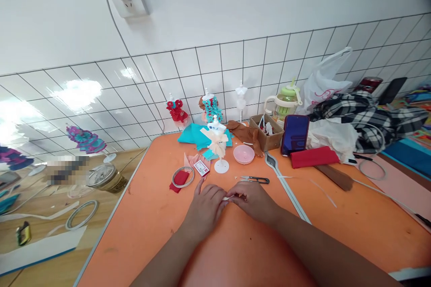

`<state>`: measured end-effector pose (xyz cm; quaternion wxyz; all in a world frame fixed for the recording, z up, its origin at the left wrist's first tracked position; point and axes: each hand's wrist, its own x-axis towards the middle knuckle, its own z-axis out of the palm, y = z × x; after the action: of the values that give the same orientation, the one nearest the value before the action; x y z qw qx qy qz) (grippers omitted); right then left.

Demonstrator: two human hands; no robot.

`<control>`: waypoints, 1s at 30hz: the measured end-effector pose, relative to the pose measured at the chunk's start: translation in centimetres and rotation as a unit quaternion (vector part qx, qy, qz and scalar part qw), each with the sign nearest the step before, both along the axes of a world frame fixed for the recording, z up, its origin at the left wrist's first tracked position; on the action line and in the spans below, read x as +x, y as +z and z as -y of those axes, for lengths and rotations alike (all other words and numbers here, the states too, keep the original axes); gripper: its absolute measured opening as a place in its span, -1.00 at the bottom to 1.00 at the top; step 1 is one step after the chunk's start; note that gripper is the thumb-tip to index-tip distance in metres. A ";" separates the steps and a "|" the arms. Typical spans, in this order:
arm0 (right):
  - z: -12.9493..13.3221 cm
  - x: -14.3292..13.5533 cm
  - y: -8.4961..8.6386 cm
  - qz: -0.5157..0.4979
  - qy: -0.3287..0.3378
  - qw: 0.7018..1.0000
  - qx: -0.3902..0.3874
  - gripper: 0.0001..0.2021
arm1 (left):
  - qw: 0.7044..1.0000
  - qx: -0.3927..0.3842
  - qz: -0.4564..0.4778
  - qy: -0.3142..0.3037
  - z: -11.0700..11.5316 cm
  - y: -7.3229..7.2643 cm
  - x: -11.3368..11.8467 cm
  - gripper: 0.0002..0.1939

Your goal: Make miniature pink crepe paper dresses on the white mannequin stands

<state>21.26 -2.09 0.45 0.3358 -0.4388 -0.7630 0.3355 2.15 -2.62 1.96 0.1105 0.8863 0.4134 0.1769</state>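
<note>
My left hand [206, 206] and my right hand [252, 199] meet over the orange table [151, 233]. Between their fingertips is a small pale piece [226, 198], perhaps cloth, mostly covered by the fingers. Both hands pinch it, the left with its index finger stretched out. Just beyond stands a small white dress form [221, 167] wearing cream fabric. Black thread snips [257, 180] lie past my right hand. A small white and red box [201, 168] and a metal ring [183, 176] on red cloth lie past my left hand.
A pink bowl [244, 154], cardboard box [269, 136], phone [295, 134] and folded red cloth [314, 157] stand or lie farther back. Turquoise fabric [191, 136] lies behind the dress form. A lidded cup [107, 178] sits on the wooden surface at left.
</note>
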 end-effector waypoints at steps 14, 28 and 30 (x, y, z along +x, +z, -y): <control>-2.2 4.5 -2.1 0.409 -0.140 0.902 0.010 -0.87 | 0.882 -0.357 0.275 0.136 -1.1 -1.6 -0.6 -0.65; 1.4 -1.4 0.3 0.034 -0.048 0.992 -0.116 -0.77 | 0.869 -0.349 0.328 0.127 -0.4 -1.4 -0.1 -0.66; 1.6 -1.6 0.1 0.018 -0.035 0.992 -0.120 -0.76 | 0.868 -0.350 0.329 0.127 -0.4 -1.3 -0.1 -0.66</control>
<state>19.67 -3.64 0.56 0.2783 -0.5086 -0.7072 0.4046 2.07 -2.17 0.64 0.5194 0.6199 0.4969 0.3148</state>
